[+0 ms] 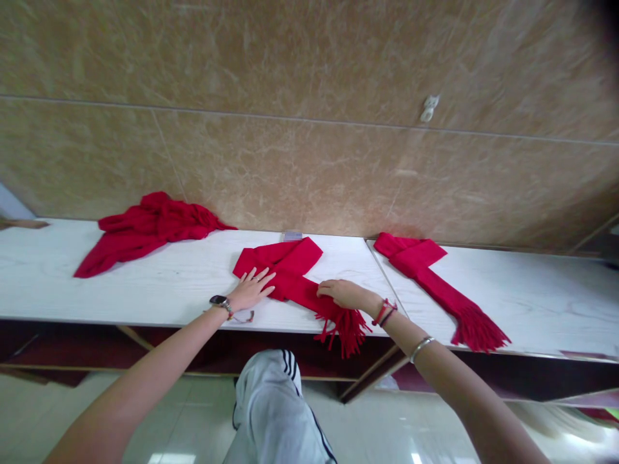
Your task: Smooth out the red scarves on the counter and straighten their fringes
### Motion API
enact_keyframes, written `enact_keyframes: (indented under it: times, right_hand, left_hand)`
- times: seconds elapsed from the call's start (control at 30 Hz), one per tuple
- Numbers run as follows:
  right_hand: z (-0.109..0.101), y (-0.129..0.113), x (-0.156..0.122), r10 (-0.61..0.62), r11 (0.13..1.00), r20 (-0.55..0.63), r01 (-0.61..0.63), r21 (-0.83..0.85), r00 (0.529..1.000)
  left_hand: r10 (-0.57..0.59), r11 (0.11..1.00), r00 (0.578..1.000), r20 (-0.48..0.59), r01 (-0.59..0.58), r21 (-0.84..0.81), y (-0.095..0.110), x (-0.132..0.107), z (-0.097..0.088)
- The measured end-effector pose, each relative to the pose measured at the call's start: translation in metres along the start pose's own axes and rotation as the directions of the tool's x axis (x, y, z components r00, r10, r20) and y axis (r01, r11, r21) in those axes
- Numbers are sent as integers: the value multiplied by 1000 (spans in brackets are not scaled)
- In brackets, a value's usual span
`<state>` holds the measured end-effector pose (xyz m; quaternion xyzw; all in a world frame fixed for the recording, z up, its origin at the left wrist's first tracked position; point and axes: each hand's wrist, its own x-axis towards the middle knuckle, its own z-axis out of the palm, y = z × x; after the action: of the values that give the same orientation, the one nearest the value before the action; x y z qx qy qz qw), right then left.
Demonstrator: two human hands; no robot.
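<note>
My left hand point(250, 290), spread; right hand point(345, 294), curled, pinch unclear; both on centre-frame red scarf point(296, 282), best pressed evenly.

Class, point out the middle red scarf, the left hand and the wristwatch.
Middle red scarf point(298, 289), head view: its flat midsection.
Left hand point(247, 292), head view: back of the hand.
Wristwatch point(219, 300), head view: its dark face.
</note>
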<state>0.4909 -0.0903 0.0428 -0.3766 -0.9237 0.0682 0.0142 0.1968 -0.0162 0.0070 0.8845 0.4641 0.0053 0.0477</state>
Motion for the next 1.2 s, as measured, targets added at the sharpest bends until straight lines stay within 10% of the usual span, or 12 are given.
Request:
enact_keyframes:
  times: [0.27, 0.5, 0.67, 0.83, 1.0, 1.2]
  right_hand:
    - [-5, 0, 56, -176, 980, -13, 174, -96, 984]
    - [8, 30, -3, -82, 992, 65, 88, -91, 995]
    - [-18, 43, -35, 72, 995, -17, -70, 71, 997]
    - [-23, 8, 29, 9, 997, -296, 13, 73, 955]
    - [1, 3, 68, 18, 999, -94, -22, -39, 995]
    - [-9, 30, 10, 133, 982, 105, -117, -146, 986]
  left_hand:
    - [-324, 946, 946, -27, 325, 26, -57, -34, 1]
    - [-319, 948, 944, -80, 319, -6, -80, -42, 6]
    - [-298, 952, 942, -151, 305, 21, -59, -33, -6]
    - [72, 993, 951, -301, -39, 114, -1, -3, -18]
    - [258, 962, 951, -171, -237, 134, 23, 13, 1]
    - [238, 969, 947, -216, -217, 114, 18, 9, 9]
